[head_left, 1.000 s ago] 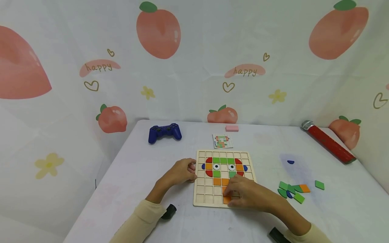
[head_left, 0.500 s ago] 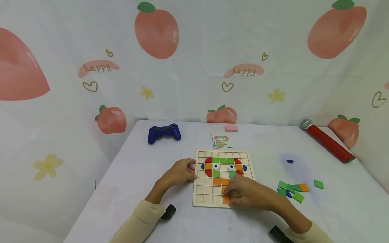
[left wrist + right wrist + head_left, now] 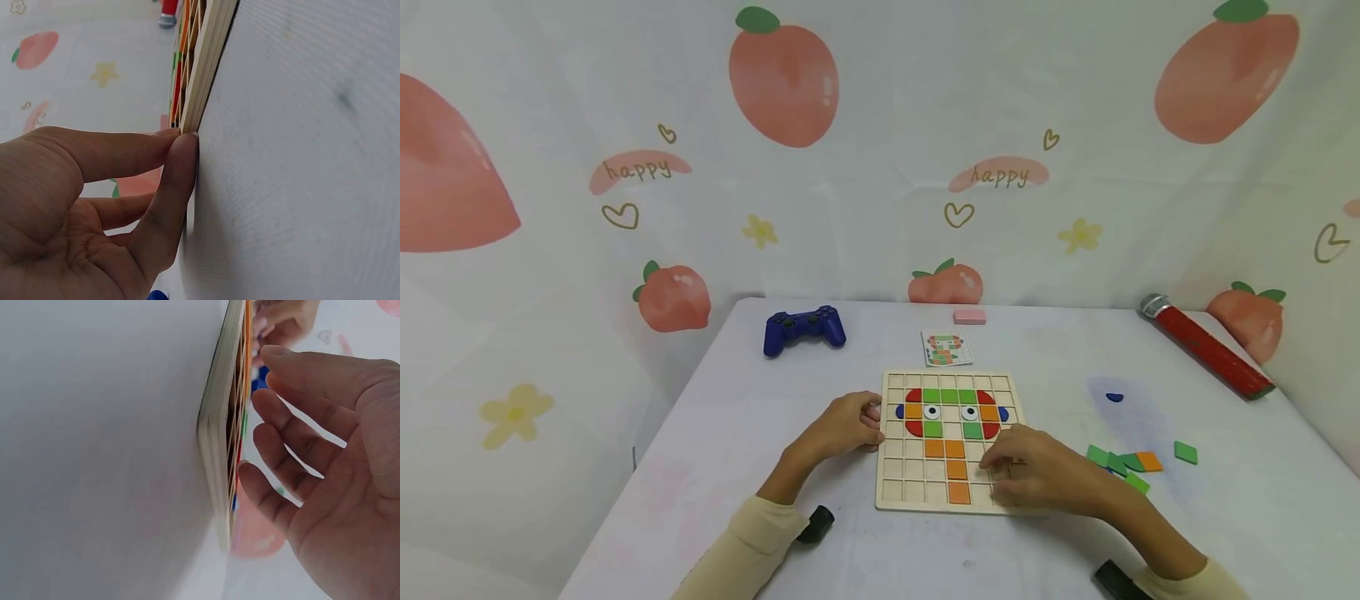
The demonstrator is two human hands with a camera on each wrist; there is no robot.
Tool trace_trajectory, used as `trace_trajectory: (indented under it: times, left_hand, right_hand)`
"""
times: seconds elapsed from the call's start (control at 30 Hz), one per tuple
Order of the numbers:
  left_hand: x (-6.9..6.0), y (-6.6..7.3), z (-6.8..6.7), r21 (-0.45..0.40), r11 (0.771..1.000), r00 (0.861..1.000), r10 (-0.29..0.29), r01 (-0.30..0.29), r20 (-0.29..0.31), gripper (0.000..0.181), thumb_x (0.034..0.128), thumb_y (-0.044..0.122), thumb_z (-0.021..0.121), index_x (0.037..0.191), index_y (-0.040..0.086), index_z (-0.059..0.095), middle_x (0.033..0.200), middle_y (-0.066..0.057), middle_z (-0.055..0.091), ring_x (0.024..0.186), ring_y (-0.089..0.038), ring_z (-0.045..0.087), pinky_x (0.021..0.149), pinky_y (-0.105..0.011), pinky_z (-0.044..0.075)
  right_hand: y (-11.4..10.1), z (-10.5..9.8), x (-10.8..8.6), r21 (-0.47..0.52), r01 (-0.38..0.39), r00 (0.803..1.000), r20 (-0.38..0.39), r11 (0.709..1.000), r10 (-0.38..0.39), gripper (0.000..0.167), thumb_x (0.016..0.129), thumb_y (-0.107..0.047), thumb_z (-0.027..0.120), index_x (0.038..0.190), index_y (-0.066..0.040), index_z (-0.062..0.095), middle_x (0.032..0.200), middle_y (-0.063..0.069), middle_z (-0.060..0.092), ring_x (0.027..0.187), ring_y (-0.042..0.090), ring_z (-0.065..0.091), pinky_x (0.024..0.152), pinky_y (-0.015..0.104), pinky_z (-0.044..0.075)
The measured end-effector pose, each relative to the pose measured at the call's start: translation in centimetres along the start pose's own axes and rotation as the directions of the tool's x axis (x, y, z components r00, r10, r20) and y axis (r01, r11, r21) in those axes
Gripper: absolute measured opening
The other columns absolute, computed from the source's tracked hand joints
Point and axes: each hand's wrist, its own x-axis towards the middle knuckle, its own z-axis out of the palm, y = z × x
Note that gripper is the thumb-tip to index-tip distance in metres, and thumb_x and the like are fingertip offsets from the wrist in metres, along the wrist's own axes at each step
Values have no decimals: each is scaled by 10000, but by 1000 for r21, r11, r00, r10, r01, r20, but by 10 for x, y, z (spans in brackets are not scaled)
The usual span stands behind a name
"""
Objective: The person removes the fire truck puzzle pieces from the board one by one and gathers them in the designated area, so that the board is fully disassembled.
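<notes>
A square wooden grid board (image 3: 895, 471) lies on the table, with red, green, orange and blue tiles and two eye tiles set in its cells. A column of orange tiles (image 3: 957, 470) runs down to its near edge. At the board's left edge, my left hand (image 3: 844, 427) pinches the rim between thumb and finger, as the left wrist view shows. My right hand (image 3: 1048, 471) hovers over the lower right of the board, its fingers loosely bent. Nothing sits between its fingers in the right wrist view. It hides part of the board's lower right cells.
Loose green and orange tiles (image 3: 1148, 462) lie right of the board, partly behind the right hand. A blue half-round tile (image 3: 1115, 397) lies beyond them. A pattern card (image 3: 946, 348), pink block (image 3: 970, 317), blue game controller (image 3: 805, 328) and red microphone (image 3: 1210, 348) stand farther back.
My right hand has drawn back to the right from the orange column, uncovering the lowest orange tiles and the green tile under the right eye. The left hand stays at the board's edge.
</notes>
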Motion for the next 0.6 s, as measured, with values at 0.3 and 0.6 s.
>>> trace_trajectory:
  times: [0.3, 0.6]
  left_hand:
    - [-1, 1, 0, 2, 1000, 1000, 2, -2, 4, 606, 861, -27, 810, 1410, -103, 566, 1037, -96, 634, 850, -153, 638, 728, -270, 599]
    - [-1, 1, 1, 10, 1000, 1000, -5, 5, 5, 594, 875, -15, 799, 1414, -97, 563, 1032, -84, 628, 851, -157, 632, 728, -266, 596]
  right_hand:
    - [32, -17, -36, -54, -48, 986, -160, 997, 39, 258, 882, -259, 848, 1127, -248, 765, 1020, -171, 643, 961, 51, 571, 820, 275, 547]
    - [65, -37, -66, -46, -166, 961, -233, 985, 151, 339, 840, -205, 886, 1155, -174, 765, 1066, -118, 708, 953, 29, 602, 810, 261, 565]
